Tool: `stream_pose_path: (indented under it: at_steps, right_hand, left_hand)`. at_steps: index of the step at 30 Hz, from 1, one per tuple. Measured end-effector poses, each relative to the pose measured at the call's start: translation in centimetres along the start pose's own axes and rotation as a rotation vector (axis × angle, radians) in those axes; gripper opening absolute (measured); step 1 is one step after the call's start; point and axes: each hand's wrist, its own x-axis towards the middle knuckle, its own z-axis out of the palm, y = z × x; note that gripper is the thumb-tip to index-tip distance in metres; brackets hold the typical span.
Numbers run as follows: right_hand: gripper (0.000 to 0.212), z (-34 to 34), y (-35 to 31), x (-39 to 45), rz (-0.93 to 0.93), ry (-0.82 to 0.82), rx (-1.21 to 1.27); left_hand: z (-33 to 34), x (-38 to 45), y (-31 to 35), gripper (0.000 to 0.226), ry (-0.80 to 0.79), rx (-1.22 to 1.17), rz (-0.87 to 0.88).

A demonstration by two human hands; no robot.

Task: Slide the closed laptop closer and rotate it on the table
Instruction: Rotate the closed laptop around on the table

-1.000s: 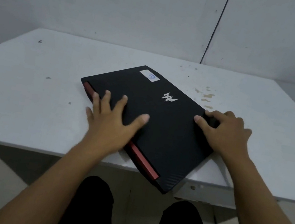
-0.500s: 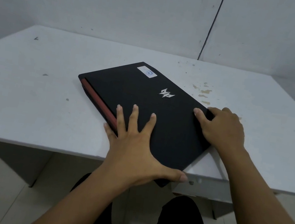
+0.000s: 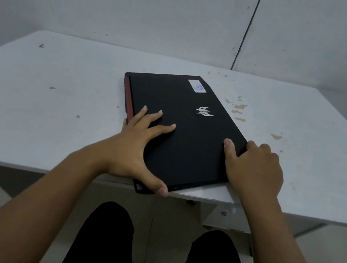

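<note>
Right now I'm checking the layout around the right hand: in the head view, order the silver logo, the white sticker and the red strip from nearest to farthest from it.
From the right hand:
1. Silver logo, mid-lid, up and left of the hand.
2. White sticker, far right corner of the laptop.
3. Red strip, along the left edge.

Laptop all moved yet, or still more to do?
Sliding looks done: the closed laptop sits at the table front edge, one corner overhanging. Turning is in hand: left hand and right hand both grip it. It lies skewed, so straightening probably remains.

Bare table (image 3: pixel 37 121) lies open all around the laptop (image 3: pixel 180 137); only the wall (image 3: pixel 132 3) closes off its far edge.
</note>
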Motion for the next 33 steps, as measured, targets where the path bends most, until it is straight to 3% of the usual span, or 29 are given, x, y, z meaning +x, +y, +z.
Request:
stream_pose_path:
  at_steps: [3, 6, 9, 13, 20, 27, 31, 33]
  right_hand:
    - [0.066, -0.3, 0.8, 0.3, -0.056, -0.035, 0.028]
    - [0.061, -0.5, 1.3, 1.9, -0.11, -0.131, 0.105]
    - [0.056, -0.4, 1.0, 2.5, -0.155, -0.153, 0.117]
    - [0.058, -0.4, 0.8, 2.0, -0.167, -0.142, 0.059]
    - [0.07, -0.7, 0.0, -0.2, -0.081, -0.136, -0.011]
    - [0.082, -1.3, -3.1, -6.4, 0.006, -0.124, 0.043]
    - [0.083, -2.2, -2.3, -7.4, -0.021, -0.18, 0.13]
    - [0.07, -2.6, -1.1, -6.4, 0.022, -0.248, 0.264]
  left_hand:
    - [0.7, -0.5, 0.3, 0.134, 0.057, 0.001, -0.021]
    - [3.6, -1.8, 2.6, 0.122, 0.212, 0.024, -0.099]
    - [6.5, -2.4, 4.8, 0.123, 0.373, 0.082, -0.212]
    - [6.9, -2.0, 4.6, 0.121, 0.499, 0.049, -0.21]
    - [5.7, -1.9, 2.4, 0.117, 0.465, 0.018, -0.085]
    - [-0.2, -1.0, -3.8, 0.101, 0.276, 0.01, 0.139]
    - [-0.6, -0.7, -4.3, 0.1, 0.255, -0.03, 0.134]
    - [-0.6, -1.0, -3.8, 0.103, 0.229, -0.045, 0.074]
